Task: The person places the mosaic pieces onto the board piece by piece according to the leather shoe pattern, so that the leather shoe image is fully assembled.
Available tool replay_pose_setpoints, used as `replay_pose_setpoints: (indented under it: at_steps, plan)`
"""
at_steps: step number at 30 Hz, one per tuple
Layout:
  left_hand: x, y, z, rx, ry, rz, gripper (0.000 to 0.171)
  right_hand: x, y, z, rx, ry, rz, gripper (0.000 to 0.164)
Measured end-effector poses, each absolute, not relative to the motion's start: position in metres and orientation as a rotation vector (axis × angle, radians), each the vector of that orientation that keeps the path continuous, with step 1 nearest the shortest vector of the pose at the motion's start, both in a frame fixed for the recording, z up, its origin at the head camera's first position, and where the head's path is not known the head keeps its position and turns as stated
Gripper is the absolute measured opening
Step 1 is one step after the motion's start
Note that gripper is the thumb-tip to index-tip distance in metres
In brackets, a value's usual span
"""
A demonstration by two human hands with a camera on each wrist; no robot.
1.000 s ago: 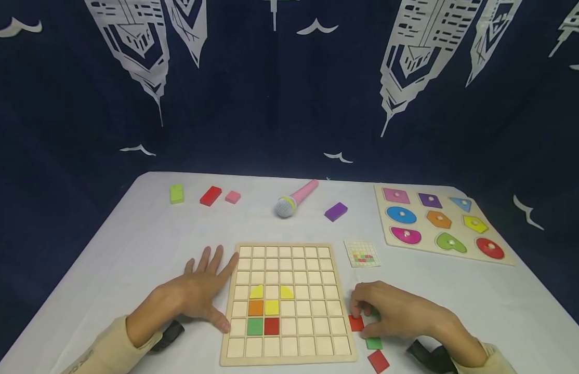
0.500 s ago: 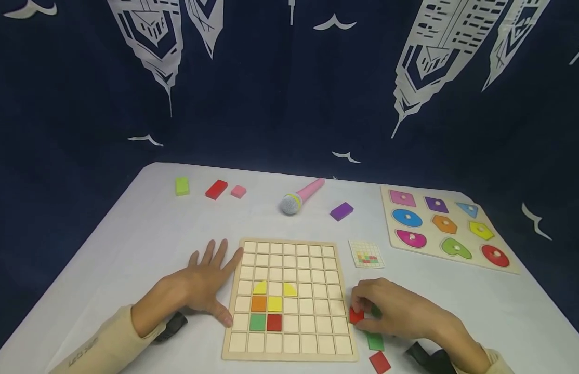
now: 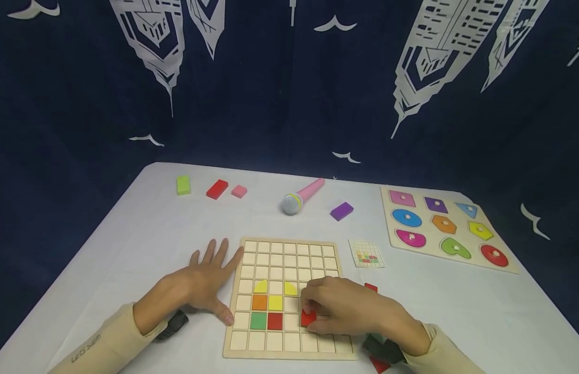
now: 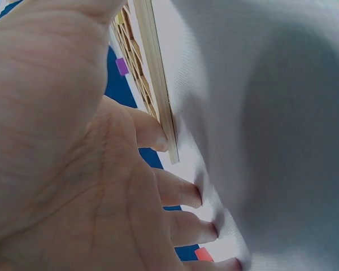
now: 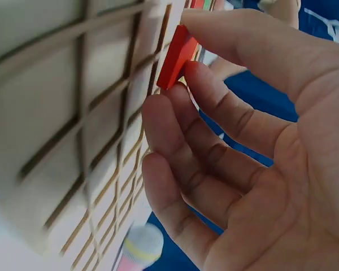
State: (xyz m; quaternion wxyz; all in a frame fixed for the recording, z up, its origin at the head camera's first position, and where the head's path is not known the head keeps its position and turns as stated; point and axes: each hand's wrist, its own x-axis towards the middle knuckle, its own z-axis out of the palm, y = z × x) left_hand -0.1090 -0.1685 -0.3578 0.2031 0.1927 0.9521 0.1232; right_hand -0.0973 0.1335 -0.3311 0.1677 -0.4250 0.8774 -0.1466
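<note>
My right hand [image 3: 345,306] is over the wooden grid board [image 3: 289,355], pinching a square red tile [image 3: 308,318] between thumb and fingers. In the right wrist view the red tile [image 5: 177,59] tilts, its lower edge close over the grid. Left of it, the board bears a green tile [image 3: 258,321], a dark red tile [image 3: 275,321], an orange tile [image 3: 259,302], a yellow square tile [image 3: 275,303] and two yellow curved-edge tiles [image 3: 290,288]. My left hand [image 3: 202,285] lies spread on the table, thumb and index finger at the board's left edge.
Loose red tiles [image 3: 379,365] lie right of the board, partly hidden by my right arm. A pattern card [image 3: 366,254] and a knobbed shape puzzle [image 3: 430,249] are beyond. Farther back lie a toy microphone [image 3: 299,198], a purple block [image 3: 342,211] and several other blocks [image 3: 217,189].
My right hand has picked up a red tile from beside the board and carried it left over the grid. The head view has shifted slightly. My left hand stays at the board's edge.
</note>
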Motion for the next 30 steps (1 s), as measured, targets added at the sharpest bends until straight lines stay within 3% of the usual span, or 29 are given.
replay_pose_setpoints:
  at_steps: [7,17,30]
  plan:
    - [-0.109,-0.168,-0.357,0.528,2.657,0.346,0.145,-0.098,0.109,-0.336,-1.329,2.486,-0.332,0.018]
    - [-0.109,-0.168,-0.358,0.545,2.669,0.331,0.145,-0.097,0.101,-0.34,-1.25,2.496,-0.3,0.02]
    - [-0.111,-0.167,-0.363,0.541,2.67,0.336,0.147,-0.079,0.109,-0.341,-1.252,2.597,-0.312,0.009]
